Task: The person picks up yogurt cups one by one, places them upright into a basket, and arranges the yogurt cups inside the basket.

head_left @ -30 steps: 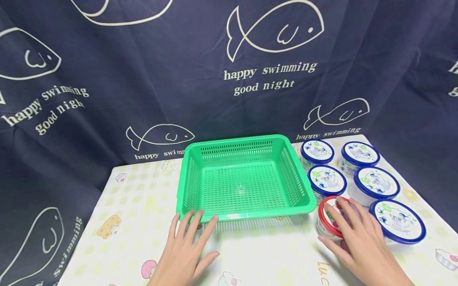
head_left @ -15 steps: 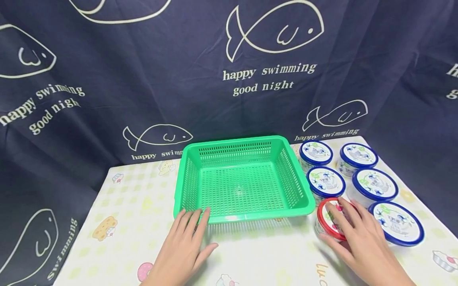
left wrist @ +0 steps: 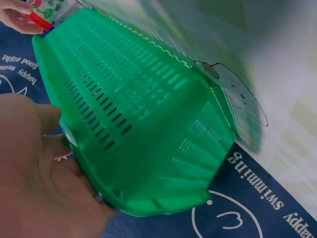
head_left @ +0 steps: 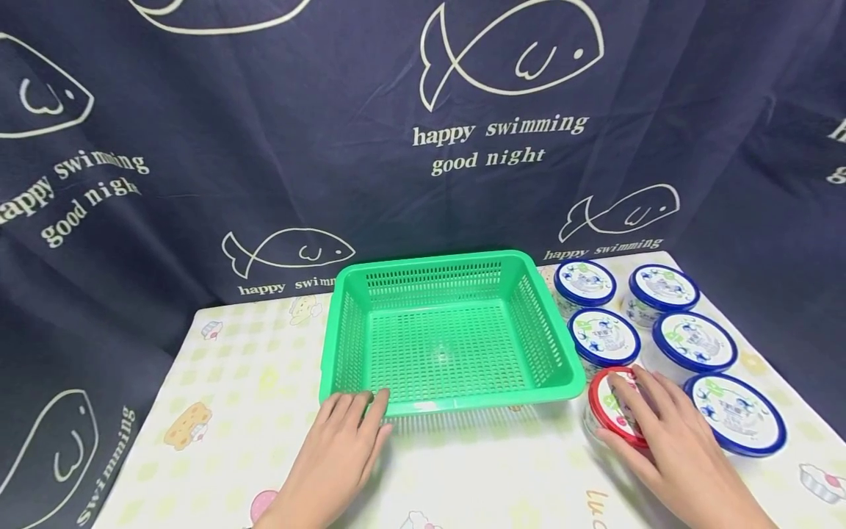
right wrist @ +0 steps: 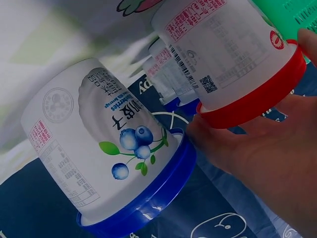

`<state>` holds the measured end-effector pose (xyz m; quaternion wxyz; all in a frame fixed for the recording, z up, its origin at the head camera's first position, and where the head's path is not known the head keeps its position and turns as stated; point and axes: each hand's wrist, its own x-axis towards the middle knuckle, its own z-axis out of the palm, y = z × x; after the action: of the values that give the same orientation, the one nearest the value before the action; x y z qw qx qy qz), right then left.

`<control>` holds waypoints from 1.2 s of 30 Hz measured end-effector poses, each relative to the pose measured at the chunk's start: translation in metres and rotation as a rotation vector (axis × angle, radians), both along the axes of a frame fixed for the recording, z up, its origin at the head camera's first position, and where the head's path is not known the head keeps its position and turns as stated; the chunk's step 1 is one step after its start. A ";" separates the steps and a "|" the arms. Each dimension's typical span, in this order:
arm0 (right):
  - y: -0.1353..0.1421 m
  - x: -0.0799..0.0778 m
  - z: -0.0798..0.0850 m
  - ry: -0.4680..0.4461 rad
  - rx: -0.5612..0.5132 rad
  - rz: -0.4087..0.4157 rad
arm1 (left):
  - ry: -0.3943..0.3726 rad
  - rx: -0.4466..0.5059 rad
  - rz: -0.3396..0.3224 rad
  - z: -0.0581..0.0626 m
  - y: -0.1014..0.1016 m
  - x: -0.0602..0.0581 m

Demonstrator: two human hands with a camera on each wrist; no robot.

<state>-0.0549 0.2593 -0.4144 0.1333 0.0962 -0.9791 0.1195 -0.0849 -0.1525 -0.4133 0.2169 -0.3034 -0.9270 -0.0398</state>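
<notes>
Where the patterned tablecloth (head_left: 515,470) comes nearest: left hand (head_left: 340,448), fingers together, laid over the left end of the perforated green basket's (head_left: 476,401) near rim; whether the thumb pinches it, cannot tell. Right hand (head_left: 677,444), near right, thumb and fingers gripping the lid of one upright red-lidded tub (head_left: 611,413), just right of the basket's near right corner. One blue-lidded tub (head_left: 735,415), blueberry-printed, just right of that hand. Basket body, mid-table. Four further blue-lidded tubs (head_left: 695,340), far right, two by two. Far side: navy curtain (head_left: 370,162), white fish outlines, lettered "happy swimming good night".
</notes>
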 end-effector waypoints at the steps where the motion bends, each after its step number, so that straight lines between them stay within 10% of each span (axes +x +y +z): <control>1: 0.000 0.000 0.000 0.002 -0.002 0.000 | -0.001 -0.001 0.001 0.001 0.000 0.000; 36: 0.002 -0.008 0.019 0.013 -0.007 0.011 | -0.009 0.018 -0.018 -0.003 -0.003 -0.004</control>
<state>-0.0627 0.2611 -0.3950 0.1393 0.1018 -0.9773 0.1232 -0.0889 -0.1559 -0.4160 0.2151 -0.3095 -0.9248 -0.0513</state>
